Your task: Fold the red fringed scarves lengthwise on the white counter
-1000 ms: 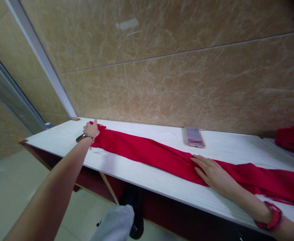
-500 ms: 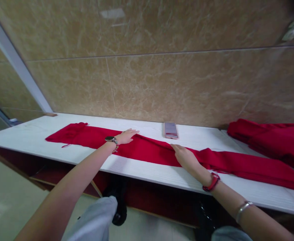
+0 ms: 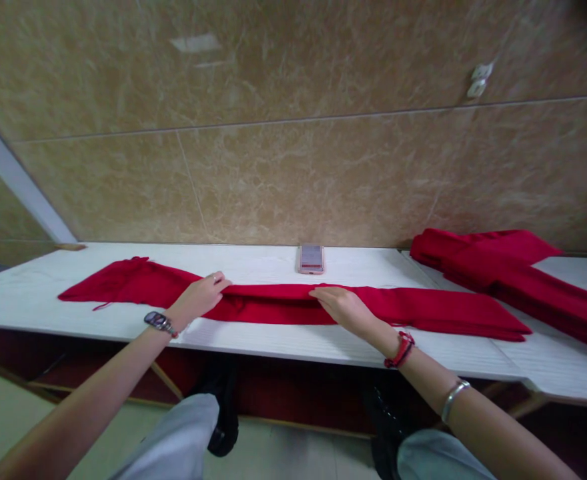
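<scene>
A long strip of folded red cloth (image 3: 438,310) lies along the white counter (image 3: 273,340); it looks like knitted fabric, and I cannot tell which garment it is. Toward the left it is bunched, with a thin red cord hanging from its front edge. My left hand (image 3: 201,295) pinches the cloth's far edge, fingers bent around it. Further right, my right hand (image 3: 346,308) has its fingers close together on the same edge, holding it. Between both hands that edge is lifted and pulled straight, and a dark fold shows beneath it.
A phone (image 3: 311,259) lies against the wall behind the cloth. More folded red cloth (image 3: 483,257) is heaped at the right. A marbled tile wall (image 3: 293,180) with a socket (image 3: 479,80) rises behind the counter. Open shelves (image 3: 298,393) are below, around my knees.
My left hand has gone from lying flat with fingers spread to gripping the cloth's edge. The edge between my hands is now raised and straighter. The view has shifted to the right.
</scene>
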{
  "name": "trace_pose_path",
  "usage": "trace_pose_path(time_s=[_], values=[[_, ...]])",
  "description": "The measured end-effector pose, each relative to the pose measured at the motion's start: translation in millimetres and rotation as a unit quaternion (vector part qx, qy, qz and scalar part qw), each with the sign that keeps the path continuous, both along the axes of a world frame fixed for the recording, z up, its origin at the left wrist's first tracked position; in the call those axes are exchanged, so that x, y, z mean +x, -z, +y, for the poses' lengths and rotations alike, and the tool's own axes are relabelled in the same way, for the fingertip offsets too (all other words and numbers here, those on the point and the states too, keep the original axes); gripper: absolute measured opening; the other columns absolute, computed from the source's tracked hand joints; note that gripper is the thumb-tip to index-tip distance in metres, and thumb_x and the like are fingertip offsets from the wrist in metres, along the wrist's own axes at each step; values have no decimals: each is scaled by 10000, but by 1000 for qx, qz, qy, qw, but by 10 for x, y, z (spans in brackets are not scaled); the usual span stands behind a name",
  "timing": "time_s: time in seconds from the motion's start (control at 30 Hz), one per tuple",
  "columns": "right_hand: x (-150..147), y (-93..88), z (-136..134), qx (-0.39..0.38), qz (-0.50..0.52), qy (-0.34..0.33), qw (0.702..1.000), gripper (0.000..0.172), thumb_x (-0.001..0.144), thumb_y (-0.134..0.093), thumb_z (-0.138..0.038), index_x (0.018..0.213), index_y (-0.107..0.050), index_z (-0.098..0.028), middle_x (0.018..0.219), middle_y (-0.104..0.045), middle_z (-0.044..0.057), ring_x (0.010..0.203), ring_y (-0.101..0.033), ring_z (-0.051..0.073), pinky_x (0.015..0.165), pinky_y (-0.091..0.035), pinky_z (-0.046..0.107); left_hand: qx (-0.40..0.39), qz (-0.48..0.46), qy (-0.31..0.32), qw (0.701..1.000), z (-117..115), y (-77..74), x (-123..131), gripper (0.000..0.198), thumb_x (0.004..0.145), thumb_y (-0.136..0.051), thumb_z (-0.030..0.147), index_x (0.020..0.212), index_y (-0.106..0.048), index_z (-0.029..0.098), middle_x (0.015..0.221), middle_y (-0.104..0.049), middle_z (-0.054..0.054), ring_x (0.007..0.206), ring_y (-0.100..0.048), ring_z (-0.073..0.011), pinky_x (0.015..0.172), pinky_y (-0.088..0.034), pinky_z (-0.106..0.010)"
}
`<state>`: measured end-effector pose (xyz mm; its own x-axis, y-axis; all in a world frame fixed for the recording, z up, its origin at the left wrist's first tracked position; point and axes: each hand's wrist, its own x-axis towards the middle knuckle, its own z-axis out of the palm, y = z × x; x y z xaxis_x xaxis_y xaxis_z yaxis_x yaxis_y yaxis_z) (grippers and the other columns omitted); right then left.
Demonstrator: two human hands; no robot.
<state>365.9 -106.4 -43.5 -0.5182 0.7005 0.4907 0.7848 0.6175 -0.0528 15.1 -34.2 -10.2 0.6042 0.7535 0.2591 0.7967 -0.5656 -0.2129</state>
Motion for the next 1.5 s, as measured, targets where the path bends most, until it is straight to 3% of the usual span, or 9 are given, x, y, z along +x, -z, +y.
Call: trace_pose_path(time_s=[0.1,0.23,0.37,0.5,0.73,0.93,1.17,1.37,1.5], values=[[37,117,-52,0,-38,-15,999,404,846,-361,-66,1204,-534,-137,1220,-570,124,1150,-502,226,972,-404,399,-14,1,-7,1000,-123,218,-108,339,826,-372,112,1101,-562,168,1100,-543,-92,967,-527,-193,856,-421,-295],[87,159,-47,-13,-38,81,996,505,785,-352,-3,1265,-473,-105,1288,-501,165,1196,-455,252,970,-404,421,18,-43,-58,997,-57,304,-43,338,824,-443,199,1151,-524,177,1166,-529,-102,1077,-475,-237,920,-368,-376],[132,109,-8,-76,-26,101,992,460,791,-332,3,1174,-558,-111,1178,-594,150,1051,-580,225,897,-470,341,6,-57,-113,992,43,257,27,415,784,-456,146,1197,-490,162,1125,-564,-115,1056,-508,-235,906,-362,-369],[220,99,11,-27,54,120,991,500,793,-304,2,1226,-520,-122,1204,-578,138,1072,-566,222,908,-470,363,45,-40,-168,984,66,204,4,426,741,-458,102,1154,-527,178,1074,-569,-115,974,-549,-250,842,-388,-356],[372,230,-63,-35,-36,-7,999,420,840,-368,-59,1216,-532,-148,1251,-549,109,1184,-471,228,988,-397,437,48,53,-191,979,3,121,-33,470,755,-319,10,1109,-581,177,1000,-546,-131,886,-555,-243,693,-423,-319],[368,220,-85,-34,-34,0,999,411,849,-390,-62,1232,-516,-143,1266,-533,125,1201,-453,228,995,-380,446,98,30,-243,965,-88,-7,-22,470,817,-273,94,1194,-543,167,1057,-515,-165,991,-488,-293,737,-433,-368],[387,236,-93,-49,-28,-21,998,395,856,-386,-77,1213,-537,-152,1237,-557,121,1177,-478,219,984,-401,431,-76,20,-313,946,-100,118,-88,545,726,-413,106,1239,-528,250,1317,-434,-160,1208,-362,-387,856,-378,-543],[366,105,-127,-74,-33,-13,997,365,880,-422,-194,1228,-522,-153,1261,-536,122,1211,-438,230,1008,-368,425,-83,-49,-62,993,-120,45,474,506,772,-375,86,1251,-510,181,1420,-330,-113,1314,-261,-280,1010,-305,-441],[493,20,-54,-84,3,67,994,430,913,-369,-325,1298,-434,-147,1329,-464,143,1260,-370,252,1012,-336,475,-107,-110,95,984,-121,182,1113,423,882,-320,216,1269,-479,151,1406,-358,-106,1305,-289,-229,1053,-254,-358]])
